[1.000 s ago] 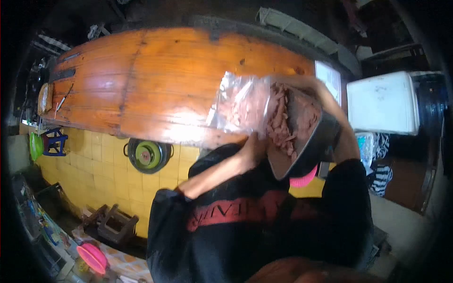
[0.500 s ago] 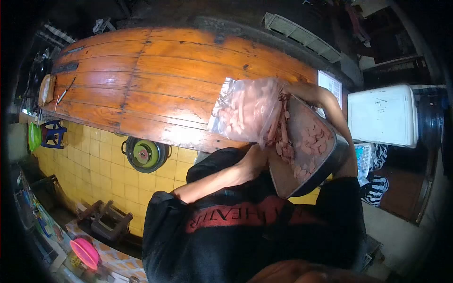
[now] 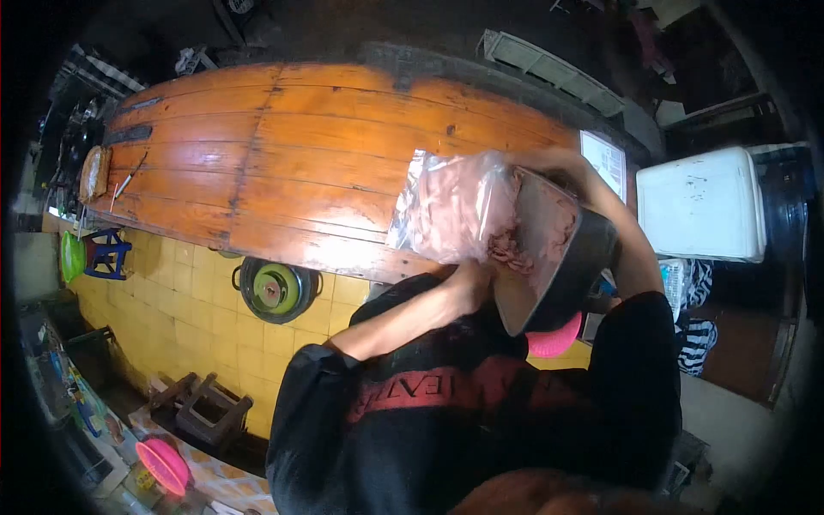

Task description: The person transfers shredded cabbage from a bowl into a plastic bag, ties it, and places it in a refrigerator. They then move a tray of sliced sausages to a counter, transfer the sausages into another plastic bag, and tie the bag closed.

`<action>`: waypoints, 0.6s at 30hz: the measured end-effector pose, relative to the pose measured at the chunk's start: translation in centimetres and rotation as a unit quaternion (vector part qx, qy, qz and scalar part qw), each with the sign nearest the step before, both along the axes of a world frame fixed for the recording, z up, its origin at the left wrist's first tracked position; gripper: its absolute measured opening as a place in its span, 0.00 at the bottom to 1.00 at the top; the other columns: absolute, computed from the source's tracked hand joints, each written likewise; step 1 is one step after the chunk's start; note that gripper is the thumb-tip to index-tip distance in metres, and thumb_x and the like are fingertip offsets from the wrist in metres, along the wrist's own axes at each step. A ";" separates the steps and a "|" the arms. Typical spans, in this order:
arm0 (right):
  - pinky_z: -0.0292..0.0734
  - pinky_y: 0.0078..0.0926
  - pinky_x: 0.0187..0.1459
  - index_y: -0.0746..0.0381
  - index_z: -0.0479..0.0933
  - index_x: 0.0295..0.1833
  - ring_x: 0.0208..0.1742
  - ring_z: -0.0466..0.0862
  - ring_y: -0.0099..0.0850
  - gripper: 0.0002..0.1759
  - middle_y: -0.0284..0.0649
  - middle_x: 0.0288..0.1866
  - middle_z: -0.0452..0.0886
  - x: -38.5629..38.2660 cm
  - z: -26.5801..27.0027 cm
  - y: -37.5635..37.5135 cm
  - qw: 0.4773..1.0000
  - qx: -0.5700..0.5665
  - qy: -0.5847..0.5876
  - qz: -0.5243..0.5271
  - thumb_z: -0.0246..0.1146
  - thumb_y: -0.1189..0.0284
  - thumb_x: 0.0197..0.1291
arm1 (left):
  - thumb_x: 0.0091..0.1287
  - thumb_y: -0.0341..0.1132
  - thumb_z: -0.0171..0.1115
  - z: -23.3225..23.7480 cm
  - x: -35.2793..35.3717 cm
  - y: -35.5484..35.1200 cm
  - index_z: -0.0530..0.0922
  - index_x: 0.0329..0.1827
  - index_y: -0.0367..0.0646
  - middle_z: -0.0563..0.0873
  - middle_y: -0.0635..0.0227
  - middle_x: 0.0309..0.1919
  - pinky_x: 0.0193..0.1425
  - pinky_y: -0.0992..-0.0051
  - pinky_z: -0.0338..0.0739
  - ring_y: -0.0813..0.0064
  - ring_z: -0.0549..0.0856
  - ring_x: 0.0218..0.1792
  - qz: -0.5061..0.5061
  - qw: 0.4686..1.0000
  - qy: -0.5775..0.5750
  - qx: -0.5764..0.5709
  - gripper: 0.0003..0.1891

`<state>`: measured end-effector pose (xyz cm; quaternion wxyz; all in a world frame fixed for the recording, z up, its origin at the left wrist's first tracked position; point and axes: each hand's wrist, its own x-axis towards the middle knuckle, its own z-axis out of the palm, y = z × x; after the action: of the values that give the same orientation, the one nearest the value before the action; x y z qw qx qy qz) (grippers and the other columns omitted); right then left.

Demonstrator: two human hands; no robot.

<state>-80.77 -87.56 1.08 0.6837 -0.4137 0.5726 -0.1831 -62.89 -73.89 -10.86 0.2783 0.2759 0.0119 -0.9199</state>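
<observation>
A clear plastic bag [image 3: 442,202] full of pinkish-brown pieces lies on the wooden table's near edge, its mouth facing right. My left hand [image 3: 468,287] is closed on the near side of that mouth. A dark, deep rectangular pan [image 3: 592,266] is steeply tilted against the bag opening. Loose pinkish-brown flat pieces [image 3: 511,249] gather where pan and bag meet, and a few cling inside the pan. My right arm reaches around the pan, with my right hand [image 3: 549,161] at its far rim beside the bag; those fingers are blurred and partly hidden.
The orange wooden table [image 3: 318,154] stretches away to the left. A white lidded box [image 3: 699,206] stands at the right. On the yellow tiled floor sits a dark basin [image 3: 249,296] with a green bowl [image 3: 296,287] inside. A pink basket [image 3: 556,339] shows below the pan.
The pan has tipped further toward the bag. Most pieces have slid from its floor to the bag's mouth, and the bag looks fuller. My left hand keeps its hold.
</observation>
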 end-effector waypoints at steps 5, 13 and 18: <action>0.72 0.27 0.57 0.62 0.77 0.59 0.56 0.78 0.30 0.22 0.43 0.59 0.78 0.1 -1.1 -1.4 0.983 -0.080 0.095 0.133 0.55 0.59 0.68 | 0.61 0.22 0.50 0.2 -0.7 -0.1 0.77 0.44 0.41 0.82 0.61 0.37 0.39 0.66 0.76 0.65 0.81 0.36 -0.040 0.998 -0.052 -0.001 0.11; 0.71 0.30 0.59 0.60 0.76 0.60 0.58 0.78 0.33 0.25 0.48 0.59 0.78 2.2 0.9 -4.1 0.917 -0.136 0.238 0.289 0.54 0.54 0.67 | 0.61 0.25 0.51 1.9 -0.9 0.1 0.76 0.35 0.39 0.79 0.64 0.30 0.37 0.65 0.74 0.67 0.79 0.31 -0.027 0.995 -0.091 0.041 0.05; 0.74 0.27 0.54 0.64 0.80 0.53 0.50 0.82 0.32 0.20 0.46 0.51 0.83 0.6 -1.4 -2.2 0.999 0.012 -0.048 -0.002 0.59 0.60 0.66 | 0.61 0.26 0.52 -0.2 -2.1 -0.1 0.76 0.30 0.39 0.77 0.66 0.26 0.36 0.65 0.73 0.68 0.77 0.29 -0.079 0.988 -0.121 0.045 0.04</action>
<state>-80.18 -89.77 -0.36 0.7152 -0.3948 0.5419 -0.1973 -65.01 -74.04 -11.06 0.1912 0.3974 -0.0022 -0.8975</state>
